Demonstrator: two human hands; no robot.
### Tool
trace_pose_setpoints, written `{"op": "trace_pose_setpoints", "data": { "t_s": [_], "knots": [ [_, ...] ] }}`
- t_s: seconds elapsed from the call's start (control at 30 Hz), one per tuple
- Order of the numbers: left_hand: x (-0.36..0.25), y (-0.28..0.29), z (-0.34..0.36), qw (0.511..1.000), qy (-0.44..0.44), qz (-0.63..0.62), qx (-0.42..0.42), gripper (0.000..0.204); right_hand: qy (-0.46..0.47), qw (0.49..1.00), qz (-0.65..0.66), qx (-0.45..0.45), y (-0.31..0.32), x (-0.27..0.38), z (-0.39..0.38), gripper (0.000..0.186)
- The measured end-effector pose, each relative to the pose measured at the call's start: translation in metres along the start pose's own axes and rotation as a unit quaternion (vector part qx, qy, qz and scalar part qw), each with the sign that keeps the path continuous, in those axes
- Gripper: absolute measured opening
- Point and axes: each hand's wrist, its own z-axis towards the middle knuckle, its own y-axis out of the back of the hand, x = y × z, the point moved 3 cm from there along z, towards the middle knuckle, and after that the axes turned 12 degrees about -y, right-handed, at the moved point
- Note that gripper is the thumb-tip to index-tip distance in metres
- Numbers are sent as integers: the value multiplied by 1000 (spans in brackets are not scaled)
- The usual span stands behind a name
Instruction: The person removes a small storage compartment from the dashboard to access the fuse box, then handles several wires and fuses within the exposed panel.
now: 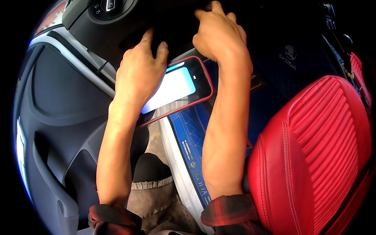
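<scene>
Under the dark dashboard (pixel 84 35) of a car, both bare hands reach forward. My left hand (pixel 137 72) is open, its index finger stretched toward the shadowed lower panel and its thumb held apart; its other fingers are hidden. Farther right, my right hand (pixel 221 33) is closed, fingers bent and thumb toward the index finger at the dark underside. Whatever it grips there is lost in shadow. A phone (pixel 203 84) in a red case, screen lit, lies between the forearms and is partly covered by the left hand and wrist. What supports it does not show.
On the left stands an open car door (pixel 66 90) with a dark inner panel. A red ribbed seat (pixel 325 149) fills the right. Below run a white door sill (pixel 178 168) and a blue quilted mat (pixel 192 145). A round light switch (pixel 111 8) sits on the dashboard.
</scene>
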Motion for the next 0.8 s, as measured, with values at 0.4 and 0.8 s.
{"op": "trace_pose_setpoints", "data": {
  "t_s": [0.4, 0.8],
  "knots": [
    [2, 27, -13, 940, 91, -302, -131, 41, 15, 999, -33, 20, -1, -2, 7, 48],
    [35, -6, -120, 559, 270, -766, -164, 51, 7, 999, 4, -47, -7, -9, 1, 51]
  ]
}}
